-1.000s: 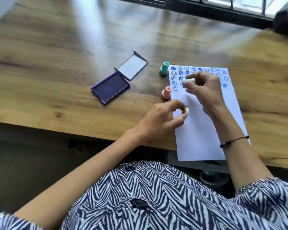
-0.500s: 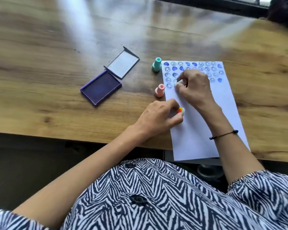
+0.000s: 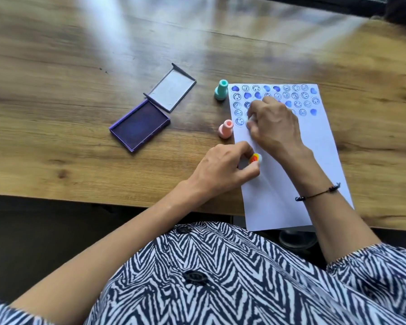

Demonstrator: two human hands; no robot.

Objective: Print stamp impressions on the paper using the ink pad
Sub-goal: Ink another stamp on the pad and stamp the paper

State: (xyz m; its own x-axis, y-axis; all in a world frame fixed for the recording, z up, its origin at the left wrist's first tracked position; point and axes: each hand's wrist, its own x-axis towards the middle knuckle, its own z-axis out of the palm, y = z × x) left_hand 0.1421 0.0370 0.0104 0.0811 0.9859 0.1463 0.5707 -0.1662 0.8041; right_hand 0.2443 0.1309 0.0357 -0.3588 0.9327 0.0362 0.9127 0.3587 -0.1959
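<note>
Four rows and the start of a fifth are printed at the far end of the paper [image 3: 291,184] (most of it lies blank). A white stamp [image 3: 251,118] is pressed down in the right hand [image 3: 273,124]; an orange-faced stamp [image 3: 254,159] is pinched in the left hand [image 3: 223,164]. The ink pad [image 3: 140,125] lies open on the bench [image 3: 56,90].

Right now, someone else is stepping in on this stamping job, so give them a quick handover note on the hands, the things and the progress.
Right hand: closed on a white stamp, pressing it onto the paper in the fifth row.
Left hand: pinching a small orange-faced stamp at the paper's left edge.
Ink pad: open, left of the paper. Teal stamp and pink stamp stand beside the paper.
Done: about four rows of blue prints across the top.
Left: the blank lower sheet.
</note>
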